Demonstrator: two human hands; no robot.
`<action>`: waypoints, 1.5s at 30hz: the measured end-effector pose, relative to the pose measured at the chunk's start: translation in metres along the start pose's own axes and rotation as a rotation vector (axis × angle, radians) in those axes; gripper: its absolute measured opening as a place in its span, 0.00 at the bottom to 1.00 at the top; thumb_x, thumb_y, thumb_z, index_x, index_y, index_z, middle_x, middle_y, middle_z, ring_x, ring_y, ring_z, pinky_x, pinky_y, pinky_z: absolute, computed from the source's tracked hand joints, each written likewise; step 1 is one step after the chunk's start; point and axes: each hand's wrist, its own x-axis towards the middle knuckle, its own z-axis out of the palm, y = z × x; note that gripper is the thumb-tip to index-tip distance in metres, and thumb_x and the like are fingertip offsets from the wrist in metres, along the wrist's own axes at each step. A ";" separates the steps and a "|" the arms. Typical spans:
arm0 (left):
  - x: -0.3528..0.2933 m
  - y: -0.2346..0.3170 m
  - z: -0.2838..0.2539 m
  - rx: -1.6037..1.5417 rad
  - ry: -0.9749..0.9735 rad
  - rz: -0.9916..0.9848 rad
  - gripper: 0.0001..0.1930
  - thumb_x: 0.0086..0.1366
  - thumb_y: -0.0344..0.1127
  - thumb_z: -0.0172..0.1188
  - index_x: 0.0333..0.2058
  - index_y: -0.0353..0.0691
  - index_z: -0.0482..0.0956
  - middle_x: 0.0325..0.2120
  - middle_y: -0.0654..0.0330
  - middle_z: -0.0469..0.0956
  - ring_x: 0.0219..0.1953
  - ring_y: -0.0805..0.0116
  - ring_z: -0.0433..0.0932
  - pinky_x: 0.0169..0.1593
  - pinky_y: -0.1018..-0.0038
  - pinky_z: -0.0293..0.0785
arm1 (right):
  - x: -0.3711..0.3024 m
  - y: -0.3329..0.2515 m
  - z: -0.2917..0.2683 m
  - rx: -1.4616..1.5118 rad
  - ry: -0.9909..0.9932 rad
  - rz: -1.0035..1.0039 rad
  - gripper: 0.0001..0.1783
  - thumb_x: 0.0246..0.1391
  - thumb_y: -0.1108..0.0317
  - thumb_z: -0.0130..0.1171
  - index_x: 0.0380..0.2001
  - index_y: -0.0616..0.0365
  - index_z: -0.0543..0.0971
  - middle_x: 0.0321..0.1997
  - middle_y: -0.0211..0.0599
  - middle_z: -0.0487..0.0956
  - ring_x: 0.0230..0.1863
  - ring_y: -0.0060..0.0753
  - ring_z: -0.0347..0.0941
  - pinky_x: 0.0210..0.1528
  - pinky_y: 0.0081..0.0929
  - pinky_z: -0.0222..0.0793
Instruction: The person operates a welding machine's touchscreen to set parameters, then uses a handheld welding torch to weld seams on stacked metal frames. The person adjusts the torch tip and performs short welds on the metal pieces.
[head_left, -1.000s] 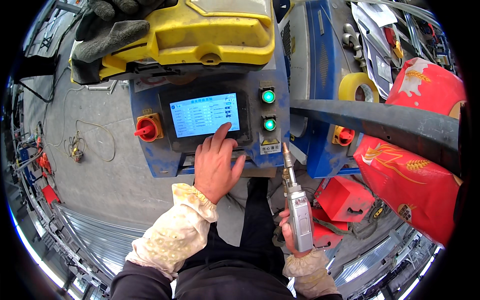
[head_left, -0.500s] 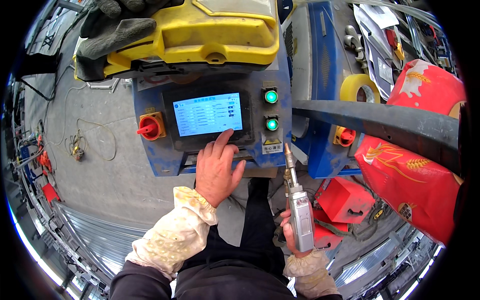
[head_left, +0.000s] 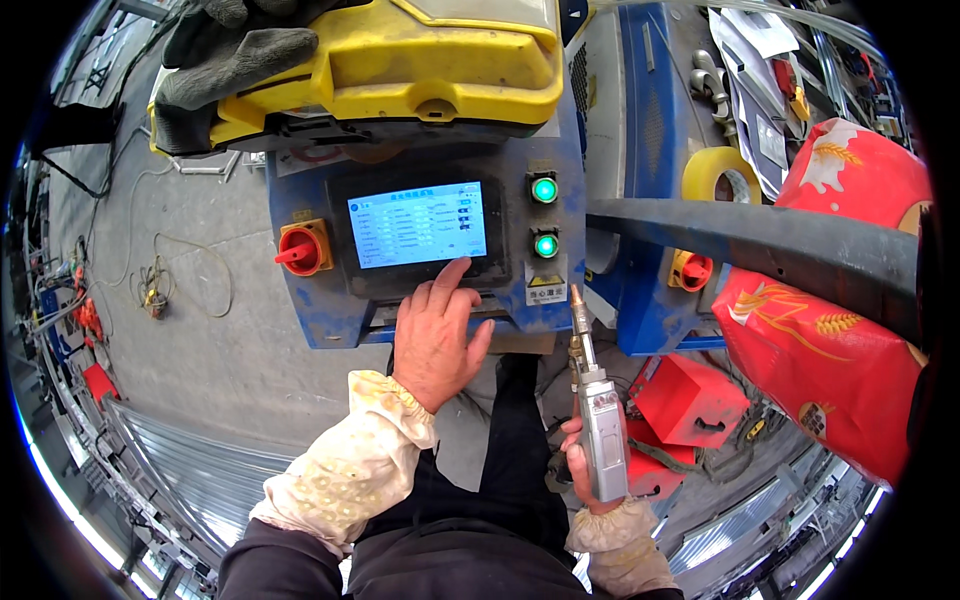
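My left hand (head_left: pixel 432 345) is over the lower edge of a blue machine's control panel (head_left: pixel 340 322). Its index finger is stretched out, the tip at the bottom right edge of the lit touchscreen (head_left: pixel 415 225); whether it touches the glass is hard to tell. Thumb and fingers are apart, and they hold nothing. Lower right, my right hand (head_left: pixel 578 472) is closed round a silver handheld welding torch (head_left: pixel 604 440), its copper-coloured nozzle (head_left: pixel 576 296) pointing up beside the panel. Most of the right-hand fingers are hidden behind the torch body.
A red rotary switch (head_left: pixel 298 251) sits left of the screen, two lit green buttons (head_left: pixel 544 190) right of it. A yellow case (head_left: pixel 450 75) with grey gloves (head_left: pixel 240 70) lies on top. At right are a dark metal bar (head_left: pixel 760 235), red bags (head_left: pixel 810 360) and yellow tape (head_left: pixel 705 175).
The view has shifted very slightly. My left hand stays at the screen's lower right edge, and my right hand still holds the torch in the same place.
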 end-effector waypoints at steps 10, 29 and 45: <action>0.001 0.001 0.003 -0.003 0.009 0.008 0.18 0.51 0.33 0.72 0.39 0.41 0.76 0.63 0.53 0.71 0.53 0.48 0.74 0.55 0.57 0.70 | 0.002 0.004 0.004 0.003 0.025 0.032 0.45 0.59 0.72 0.61 0.75 0.64 0.51 0.45 0.37 0.81 0.36 0.22 0.75 0.43 0.23 0.75; -0.004 0.006 0.007 0.026 -0.052 -0.009 0.19 0.52 0.31 0.72 0.41 0.40 0.73 0.65 0.49 0.69 0.61 0.44 0.71 0.62 0.56 0.67 | 0.011 0.019 0.007 -0.035 0.108 0.017 0.43 0.57 0.73 0.62 0.74 0.62 0.57 0.57 0.40 0.79 0.47 0.29 0.82 0.50 0.28 0.79; -0.002 0.015 0.010 0.035 -0.067 0.015 0.19 0.53 0.30 0.71 0.41 0.40 0.72 0.66 0.49 0.68 0.62 0.43 0.71 0.63 0.56 0.66 | 0.012 0.026 0.007 -0.016 0.130 0.015 0.44 0.58 0.71 0.63 0.74 0.63 0.55 0.55 0.43 0.81 0.47 0.32 0.83 0.51 0.30 0.78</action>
